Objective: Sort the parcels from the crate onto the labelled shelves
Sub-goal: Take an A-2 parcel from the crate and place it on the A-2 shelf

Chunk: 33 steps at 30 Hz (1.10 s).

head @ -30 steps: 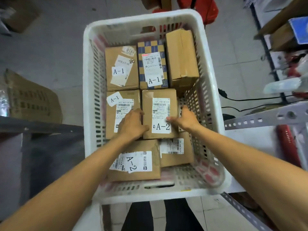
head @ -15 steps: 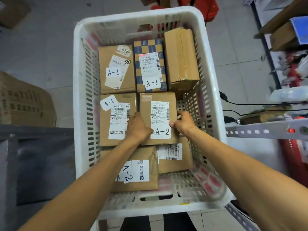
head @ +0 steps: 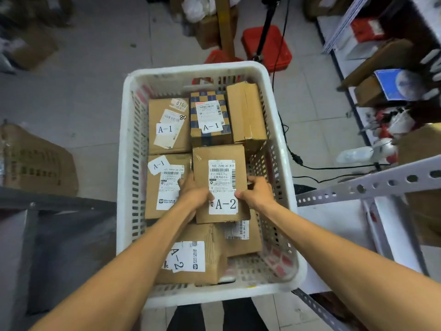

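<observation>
1. Nearest the person, inside the front end of the white slotted crate point(head: 210, 296), lay a brown parcel marked A-2 point(head: 202, 259). Just to its right sat another brown parcel point(head: 248, 240), showing only part of a barcode label.
2. Above those two, the task's parcel point(head: 220, 182), brown with a printed shipping label and a large A-2 tag, sat in the middle of the crate. Its near edge overlapped both front parcels. Whether it was raised clear of them could not be told.
3. The left hand point(head: 194, 194) grasped the left side of that parcel, fingers curled round its edge and thumb on the label's lower corner.
4. The right hand point(head: 256, 193) clasped the right side, thumb pressed on the top face beside the A-2 tag.
5. Left of the held parcel lay a brown parcel tagged A-1 point(head: 164, 187), touching it.
6. Across the far end stood three more: a brown A-1 parcel point(head: 168, 126), a blue-and-tan checked A-1 parcel point(head: 210, 118), and a plain brown box point(head: 245, 111) tilted against the right wall.
7. Beyond the crate, a red plastic item point(head: 269, 46) sat on the tiled floor; a perforated metal shelf rail point(head: 370, 186) crossed at right.
</observation>
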### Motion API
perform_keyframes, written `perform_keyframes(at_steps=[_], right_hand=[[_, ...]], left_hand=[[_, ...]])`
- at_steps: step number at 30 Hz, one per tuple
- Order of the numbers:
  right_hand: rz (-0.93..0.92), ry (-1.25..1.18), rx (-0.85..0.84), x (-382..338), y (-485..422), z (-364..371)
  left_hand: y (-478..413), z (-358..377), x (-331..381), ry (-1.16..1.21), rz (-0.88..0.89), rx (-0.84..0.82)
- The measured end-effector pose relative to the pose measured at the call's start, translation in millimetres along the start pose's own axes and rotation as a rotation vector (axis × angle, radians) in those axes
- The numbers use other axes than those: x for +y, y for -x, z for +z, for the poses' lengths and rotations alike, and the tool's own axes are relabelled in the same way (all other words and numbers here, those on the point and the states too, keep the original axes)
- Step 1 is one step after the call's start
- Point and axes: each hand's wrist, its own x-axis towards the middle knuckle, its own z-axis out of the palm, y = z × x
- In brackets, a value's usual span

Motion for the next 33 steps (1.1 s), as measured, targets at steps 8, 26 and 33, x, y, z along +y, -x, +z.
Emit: perform_keyframes(at_steps=[8, 26, 33], right_hand=[[-0.225, -0.097, 0.011, -38.3, 59.3, -39.2], [-0.555, -0.161, 0.204, -95.3, 215.0, -55.2], [-0.522, -0.205, 0.333, -64.0, 284.5, -32.2]], left_hand=[[53.0, -25.2, 33.4, 0.152, 0.105, -0.079], [170.5, -97.3, 73.9, 0.059, 0.523, -0.140], [221.2, -111.7, 39.2, 0.009, 0.629, -0.283]])
